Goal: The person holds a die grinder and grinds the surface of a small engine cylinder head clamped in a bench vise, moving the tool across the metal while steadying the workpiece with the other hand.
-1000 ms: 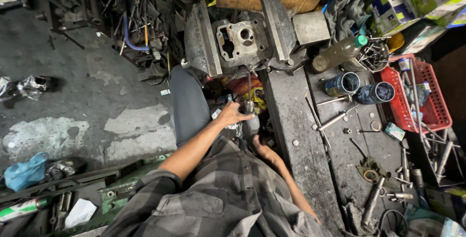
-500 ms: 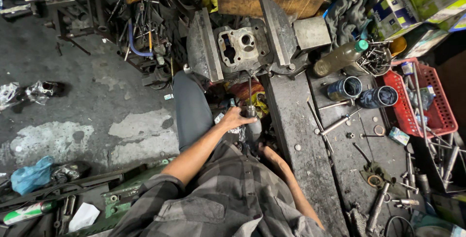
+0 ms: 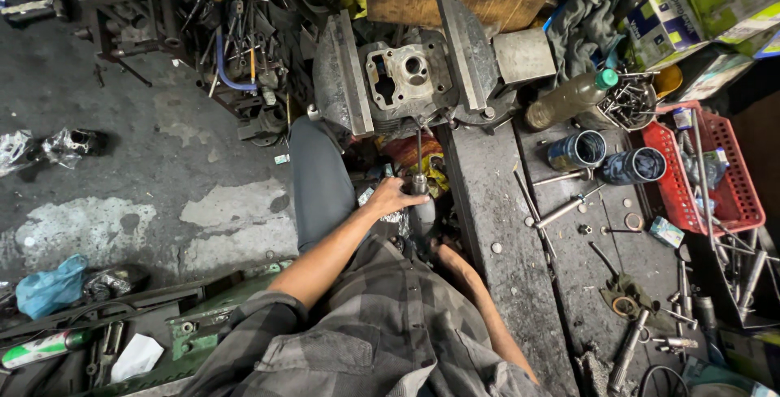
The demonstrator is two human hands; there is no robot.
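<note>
Left hand [image 3: 396, 196]: centre of the frame, fingers curled around the lower end of a long thin tool [image 3: 418, 157] whose shaft runs straight up toward the vise.
Right hand: hidden low in the centre, under the bench edge; only the forearm shows, so I cannot tell whether its fingers are wide or closed.
Engine casting [image 3: 404, 80]: upper centre, a grey metal block with open ports, clamped between the two wide jaws of the bench vise [image 3: 345, 80].
Tool tip: it meets the underside of the casting, though the exact contact is too small to make out.
Slip risk: if the tip rides off the part, the left hand would likely jerk upward into the vise's sharp lower edges.
Clamp risk: the casting looks held only by its sides; hard pushing from below could tilt it or work it loose.
Leg [image 3: 317, 182]: the knee sits directly below the vise, so a dropped part would probably land on it.
Clutter: two dark open cans [image 3: 605, 157] and loose bolts lie right of centre on the workbench [image 3: 496, 218]; an elbow swing could knock them off.
Red basket [image 3: 715, 169]: right edge, full of rods, well apart from the hands.
</note>
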